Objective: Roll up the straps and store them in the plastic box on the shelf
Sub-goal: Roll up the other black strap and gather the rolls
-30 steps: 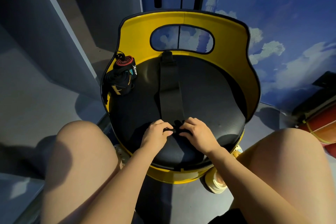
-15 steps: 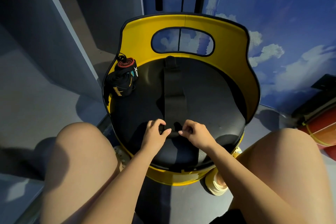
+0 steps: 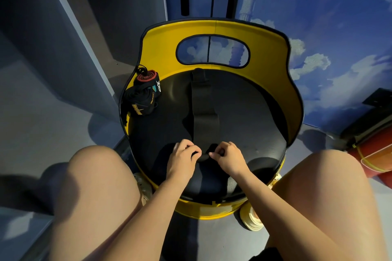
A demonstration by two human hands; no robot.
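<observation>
A long black strap lies flat down the middle of a round black seat with a yellow backrest. Its near end is rolled into a small coil between my hands. My left hand pinches the left end of the coil and my right hand pinches the right end. At the seat's left edge sit two rolled straps: a red-and-black roll and a black one with yellow print. No plastic box or shelf is visible.
My bare knees frame the chair at the lower left and lower right. A grey panel rises at the left, a blue cloud-painted wall at the right. A red cylinder lies on the floor at far right.
Both hands have crept slightly up the strap, away from me, and the coil between them has thickened. The rolled straps at the left have not moved.
</observation>
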